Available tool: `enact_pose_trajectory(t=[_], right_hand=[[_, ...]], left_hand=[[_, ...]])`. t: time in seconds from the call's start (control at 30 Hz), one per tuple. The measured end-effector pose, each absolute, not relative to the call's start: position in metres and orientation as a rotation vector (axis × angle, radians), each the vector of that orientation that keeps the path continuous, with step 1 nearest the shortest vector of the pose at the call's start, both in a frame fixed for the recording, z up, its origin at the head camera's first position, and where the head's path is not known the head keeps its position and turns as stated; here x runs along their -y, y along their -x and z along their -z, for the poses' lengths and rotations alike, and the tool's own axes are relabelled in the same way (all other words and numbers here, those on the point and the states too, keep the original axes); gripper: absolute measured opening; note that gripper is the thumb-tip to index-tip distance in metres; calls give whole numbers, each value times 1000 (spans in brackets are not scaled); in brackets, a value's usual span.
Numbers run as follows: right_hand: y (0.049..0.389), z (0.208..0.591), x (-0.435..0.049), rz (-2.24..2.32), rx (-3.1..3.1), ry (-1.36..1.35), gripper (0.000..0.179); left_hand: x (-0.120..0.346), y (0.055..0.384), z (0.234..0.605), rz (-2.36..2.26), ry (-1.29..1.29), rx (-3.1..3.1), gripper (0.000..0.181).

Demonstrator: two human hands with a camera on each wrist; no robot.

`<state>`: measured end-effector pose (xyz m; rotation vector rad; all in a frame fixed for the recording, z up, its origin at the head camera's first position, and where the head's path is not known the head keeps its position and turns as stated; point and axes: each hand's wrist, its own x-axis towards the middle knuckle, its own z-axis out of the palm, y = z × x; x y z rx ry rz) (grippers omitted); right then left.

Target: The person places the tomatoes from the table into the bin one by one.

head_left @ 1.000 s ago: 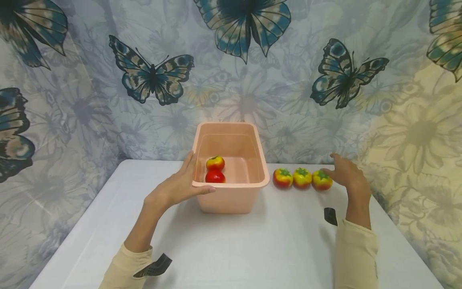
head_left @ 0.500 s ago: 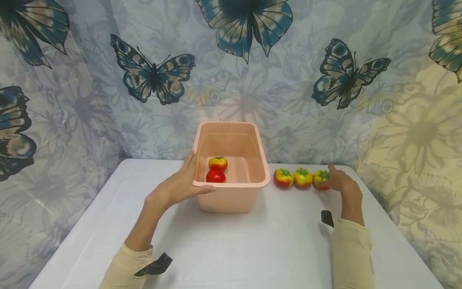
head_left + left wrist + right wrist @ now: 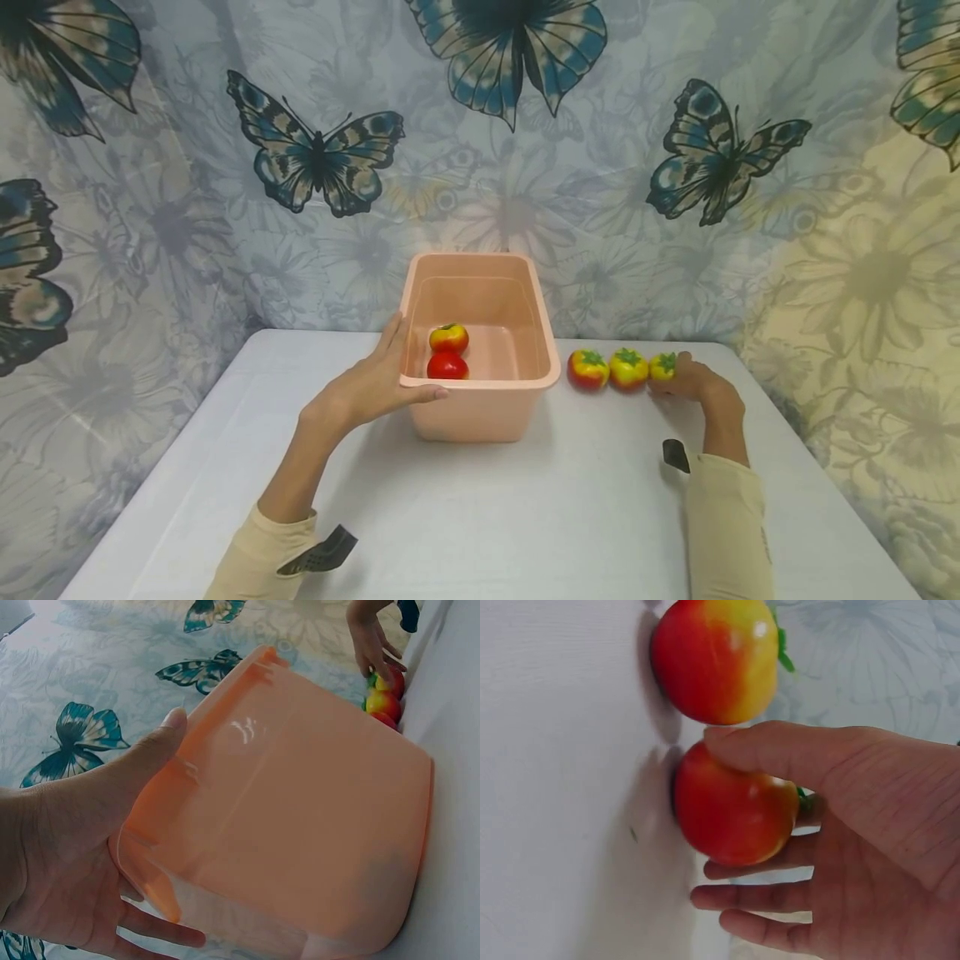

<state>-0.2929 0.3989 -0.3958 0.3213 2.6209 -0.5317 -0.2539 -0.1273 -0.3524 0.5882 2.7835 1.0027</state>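
Observation:
A peach-coloured plastic bin [image 3: 468,412] stands at the table's back, with two red-and-yellow tomatoes [image 3: 448,340] inside it. My left hand [image 3: 375,387] rests against its front left corner, thumb along the front rim and fingers spread down the left side. In the left wrist view, that thumb [image 3: 154,750] and the fingers lie nearly straight. To the right of the bin, three red-and-yellow tomatoes with green tops form a row. My right hand [image 3: 693,382] pinches the rightmost tomato [image 3: 731,810], thumb on one side, fingers around the other. The middle tomato [image 3: 716,660] sits right beside it.
The white table [image 3: 570,517] ends at a fabric backdrop [image 3: 517,192] printed with butterflies and flowers. The leftmost tomato [image 3: 587,370] of the row is close to the bin's right side. Black camera mounts [image 3: 322,552] stick out from both wrists.
My right hand has come down and left onto the rightmost tomato, and its thumb and fingers have closed around it. My left hand and the bin stay where they were.

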Motion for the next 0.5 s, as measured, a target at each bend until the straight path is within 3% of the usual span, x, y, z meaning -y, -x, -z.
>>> enact_pose_trajectory(t=[0.5], right_hand=[[290,369,-390,646,-2927,-60,91]], left_hand=[[127,254,351,-1009,-535,-2762,136]])
